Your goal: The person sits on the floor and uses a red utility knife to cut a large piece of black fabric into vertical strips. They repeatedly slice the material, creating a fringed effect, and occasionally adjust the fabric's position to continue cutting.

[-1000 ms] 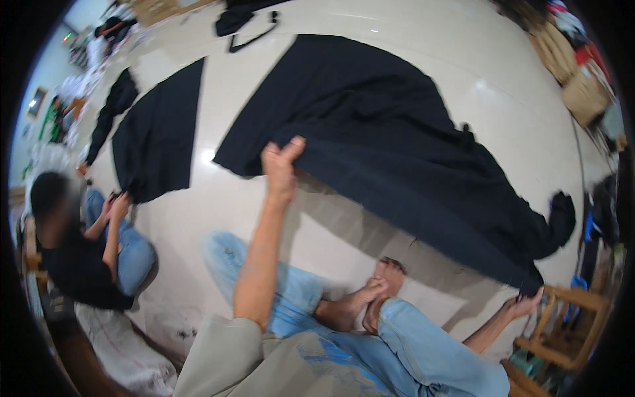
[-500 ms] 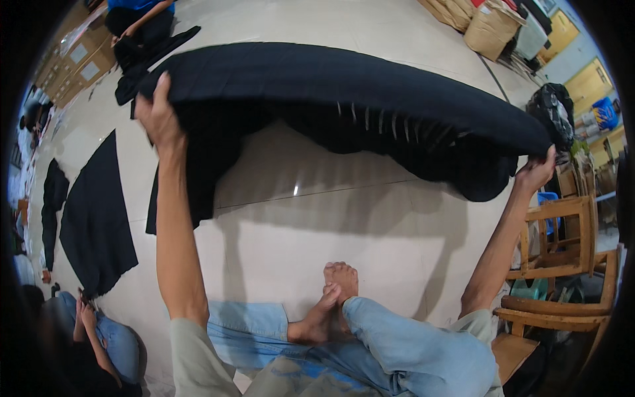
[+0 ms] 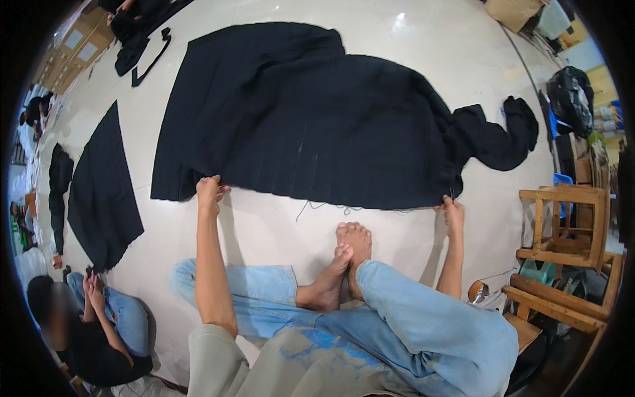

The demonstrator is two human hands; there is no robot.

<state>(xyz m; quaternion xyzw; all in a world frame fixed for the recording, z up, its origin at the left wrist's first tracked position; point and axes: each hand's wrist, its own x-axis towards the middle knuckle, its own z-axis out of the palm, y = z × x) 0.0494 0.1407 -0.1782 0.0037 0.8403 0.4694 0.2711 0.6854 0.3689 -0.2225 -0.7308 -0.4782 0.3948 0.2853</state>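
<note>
A large piece of black cloth (image 3: pixel 331 126) lies spread on the floor in front of my feet, with folds across its far part and a twisted end trailing off to the right. Loose pale threads hang along its near edge. My left hand (image 3: pixel 211 190) pinches that edge near its left end. At the right end of the same edge, my right hand (image 3: pixel 453 210) grips the cloth between thumb and fingers. Between my two hands the edge runs nearly straight, close to my bare feet (image 3: pixel 354 245).
Another black cloth panel (image 3: pixel 106 198) lies to the left, beside a seated person (image 3: pixel 99 331) in jeans. Cardboard boxes (image 3: pixel 83 43) are stacked at the far left. On the right stand wooden stools (image 3: pixel 562 225) and a black plastic bag (image 3: pixel 572 99).
Both hands have come down and nearer to me, closer together, bringing the cloth's near edge. The cloth, lifted and billowing before, now lies flat over the floor.
</note>
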